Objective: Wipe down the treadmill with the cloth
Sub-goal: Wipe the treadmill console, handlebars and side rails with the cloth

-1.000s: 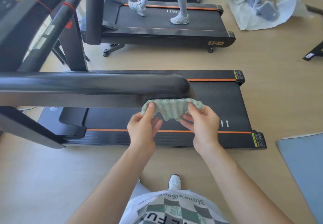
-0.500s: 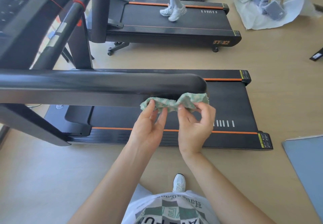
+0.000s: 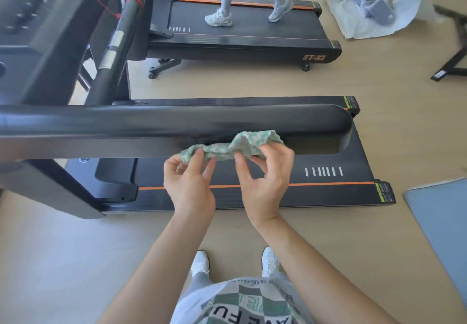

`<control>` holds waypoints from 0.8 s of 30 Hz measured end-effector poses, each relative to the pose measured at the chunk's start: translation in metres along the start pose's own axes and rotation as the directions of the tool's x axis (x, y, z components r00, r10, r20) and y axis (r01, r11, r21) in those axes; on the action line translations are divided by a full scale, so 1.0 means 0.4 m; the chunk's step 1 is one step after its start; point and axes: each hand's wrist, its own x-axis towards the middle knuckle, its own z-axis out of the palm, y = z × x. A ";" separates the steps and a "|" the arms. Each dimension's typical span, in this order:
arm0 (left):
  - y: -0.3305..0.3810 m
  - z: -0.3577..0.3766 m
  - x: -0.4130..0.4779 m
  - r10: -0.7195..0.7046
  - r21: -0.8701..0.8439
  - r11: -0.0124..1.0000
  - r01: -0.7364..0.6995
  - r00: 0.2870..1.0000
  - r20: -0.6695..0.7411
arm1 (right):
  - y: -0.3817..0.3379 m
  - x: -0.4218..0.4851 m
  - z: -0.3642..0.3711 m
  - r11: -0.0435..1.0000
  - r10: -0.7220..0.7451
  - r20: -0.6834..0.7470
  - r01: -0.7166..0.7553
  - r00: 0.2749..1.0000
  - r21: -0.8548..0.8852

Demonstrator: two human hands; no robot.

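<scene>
- The fingers (image 3: 196,159) of the left hand (image 3: 188,187) are curled, and we see the thumb and fingertips pinching the left end of the cloth (image 3: 235,145).
- The right hand (image 3: 265,187) grasps the cloth's right part: its fingers (image 3: 284,155) bend over the top of the bunched fabric and the thumb presses from below.
- The cloth is a green-and-white terry rag, crumpled into a loose band stretched between the two hands.
- It is held up at the near side of the treadmill's black handrail (image 3: 164,124), close to the rail's rounded end; we cannot tell whether it touches the rail.
- Below the hands lies the belt (image 3: 328,157) of the treadmill (image 3: 278,197), black with orange stripes along its side rails and a row of white marks.
- At top left we make out the treadmill's console (image 3: 30,8), blurred, with a red cord beside it.
- A second treadmill (image 3: 290,46) stands beyond, and a person's legs in white trainers (image 3: 219,18) are on its belt.
- On the pale floor (image 3: 63,260) at top right lies a white wrapping sheet (image 3: 358,20) with grey packets on it.
- A blue-grey mat (image 3: 444,222) lies at the right edge.
- At the bottom we see a checked T-shirt (image 3: 242,303) and two white shoes (image 3: 199,264) standing just short of the treadmill.
</scene>
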 end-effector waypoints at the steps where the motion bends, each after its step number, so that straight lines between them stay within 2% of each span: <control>1: 0.004 -0.005 0.006 0.058 0.028 0.998 -0.058 0.998 -0.003 | -0.006 -0.003 0.004 1.000 0.000 -0.016 0.000 1.000 -0.003; 6: -0.029 0.003 -0.013 0.230 0.170 0.955 -0.243 0.968 0.097 | -0.005 0.009 -0.011 0.997 0.051 -0.105 -0.056 0.993 -0.048; 8: -0.060 0.014 -0.038 0.305 0.269 0.902 -0.338 0.939 0.157 | 0.007 0.019 -0.030 0.993 0.085 -0.152 -0.095 0.985 -0.062; 10: -0.092 0.026 -0.058 0.388 0.297 0.842 -0.450 0.888 0.246 | 0.025 0.039 -0.055 0.987 0.117 -0.208 -0.137 0.971 -0.088; 12: -0.128 0.033 -0.055 0.512 0.326 0.714 -0.619 0.780 0.360 | 0.044 0.064 -0.087 0.977 0.148 -0.256 -0.182 0.955 -0.113; 14: -0.165 0.039 -0.030 0.642 0.372 0.480 -0.795 0.607 0.468 | 0.060 0.081 -0.118 0.970 0.135 -0.271 -0.183 0.953 -0.159; 16: -0.189 0.051 -0.005 0.719 0.380 0.274 -0.884 0.450 0.529 | 0.072 0.091 -0.146 0.967 0.075 -0.265 -0.136 0.961 -0.216; 18: -0.195 0.068 0.004 0.749 0.366 0.150 -0.918 0.347 0.564 | 0.086 0.097 -0.166 0.966 0.001 -0.243 -0.064 0.970 -0.252; 21: -0.194 0.073 0.015 0.762 0.356 0.041 -0.934 0.259 0.593 | 0.098 0.105 -0.176 0.959 -0.120 -0.189 0.065 0.975 -0.277; 24: -0.179 0.055 0.039 0.776 0.385 0.008 -0.923 0.249 0.580 | 0.112 0.097 -0.162 0.921 -0.244 -0.074 0.208 0.967 -0.328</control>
